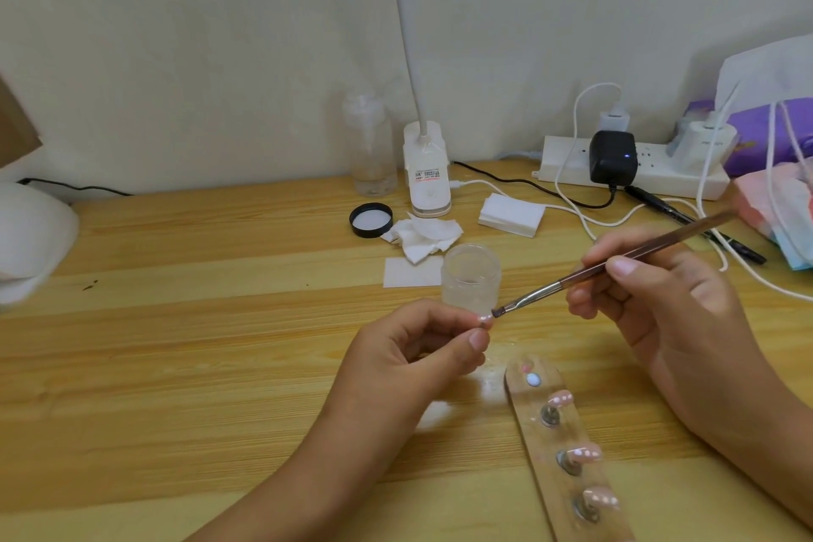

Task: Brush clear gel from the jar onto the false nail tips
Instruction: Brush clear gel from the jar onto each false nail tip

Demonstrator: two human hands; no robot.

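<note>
My left hand (pixel 422 348) pinches a small pink false nail tip (pixel 485 318) on its holder between thumb and fingers. My right hand (pixel 660 290) grips a brown-handled brush (pixel 616 262); its dark bristle tip sits right beside the held nail. The open frosted gel jar (pixel 470 279) stands just behind the left fingers. A clear strip stand (pixel 567 453) lies at the lower right and carries three pink nail tips (pixel 583 453) on metal mounts.
The jar's black lid (pixel 371 220), crumpled tissue (pixel 424 238) and a pad stack (pixel 511 214) lie behind the jar. A lamp base (pixel 426 174), clear bottle (pixel 369 145), power strip (pixel 633 165) with cables, and a pen (pixel 695 224) crowd the back right. A white device (pixel 31 238) sits far left.
</note>
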